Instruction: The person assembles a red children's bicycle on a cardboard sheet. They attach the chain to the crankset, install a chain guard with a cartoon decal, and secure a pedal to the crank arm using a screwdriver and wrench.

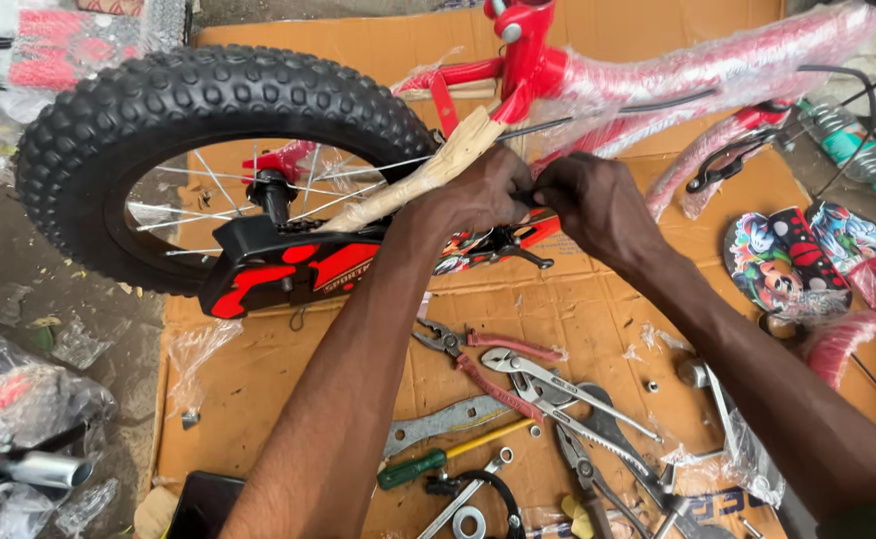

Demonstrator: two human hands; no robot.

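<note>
A small red bicycle frame (533,65) wrapped in clear plastic lies over flattened cardboard (258,359). Its knobby black rear wheel (208,100) is at the left, with a black and red chain guard (288,274) below the hub. My left hand (473,195) and my right hand (592,200) meet at the frame's middle, near the crank. Both are pinched around a small dark part between them; the part itself is mostly hidden by my fingers. A paper-wrapped stay (428,175) runs from the frame toward the hub, just beside my left hand.
Tools lie on the cardboard below my arms: red-handled pliers (498,364), silver adjustable pliers (568,384), a flat wrench (438,424), a green-handled screwdriver (428,464). At right are a cartoon-printed pad (782,265), a wrapped red part (857,339) and a plastic bottle (842,135). A silver tube (33,469) sits bottom left.
</note>
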